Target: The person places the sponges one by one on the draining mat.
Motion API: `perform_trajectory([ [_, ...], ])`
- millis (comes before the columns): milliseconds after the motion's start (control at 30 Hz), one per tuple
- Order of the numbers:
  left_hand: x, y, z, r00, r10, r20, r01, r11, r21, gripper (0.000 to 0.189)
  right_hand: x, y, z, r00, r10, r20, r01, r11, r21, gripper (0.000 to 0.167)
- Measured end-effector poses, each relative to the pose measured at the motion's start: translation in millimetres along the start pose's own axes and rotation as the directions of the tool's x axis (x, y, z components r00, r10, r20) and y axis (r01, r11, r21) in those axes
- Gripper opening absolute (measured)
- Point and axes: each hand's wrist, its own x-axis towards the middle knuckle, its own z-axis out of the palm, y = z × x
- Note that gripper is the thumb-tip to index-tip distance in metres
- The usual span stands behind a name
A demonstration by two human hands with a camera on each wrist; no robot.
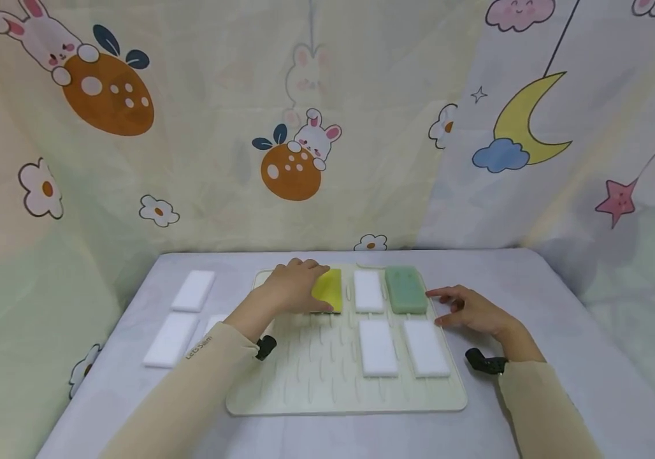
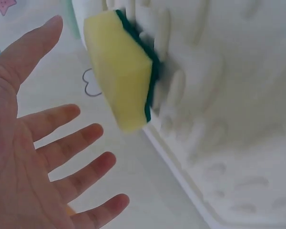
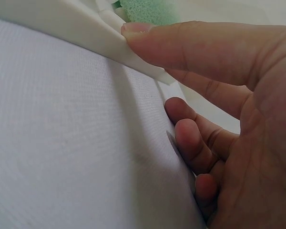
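My left hand (image 1: 293, 287) hovers over a yellow sponge (image 1: 329, 290) with a dark green scouring layer. In the left wrist view its fingers are spread and straight, apart from the sponge (image 2: 119, 71), which lies scouring side down on a cream ridged mat (image 1: 304, 376). My right hand (image 1: 473, 312) is at the mat's right edge, beside a green sponge (image 1: 406, 290). In the right wrist view its thumb (image 3: 181, 45) touches the mat's rim, index finger stretched forward, the other fingers loosely bent near the cloth.
White sponge blocks lie on the mat: one (image 1: 369, 291) at the back, two (image 1: 378, 349) in front. More white blocks (image 1: 194, 291) rest on the cloth to the left, one partly behind the left sleeve. A patterned curtain (image 1: 207, 159) hangs behind the table.
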Motion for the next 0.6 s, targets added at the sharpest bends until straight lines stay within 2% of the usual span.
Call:
perform_trajectory([
  [233, -31.1, -27.4, -9.8, 1.0, 0.002, -0.004, -0.002, 1.0, 0.027, 0.087, 0.0, -0.6, -3.2, 1.0, -0.01, 0.003, 0.01, 1.0, -0.008, 0.072],
  [400, -51.8, -41.7, -13.6, 1.0, 0.009, -0.021, -0.008, 0.999, 0.048, 0.086, -0.3, 2.8, -4.6, 1.0, 0.0, -0.007, 0.0, 0.999, -0.035, 0.072],
  [600, -73.9, -58.6, -14.9, 0.999, 0.005, -0.039, -0.003, 0.999, 0.051, 0.086, 3.2, 5.4, -2.3, 1.0, 0.004, -0.005, -0.004, 1.0, -0.016, 0.073],
])
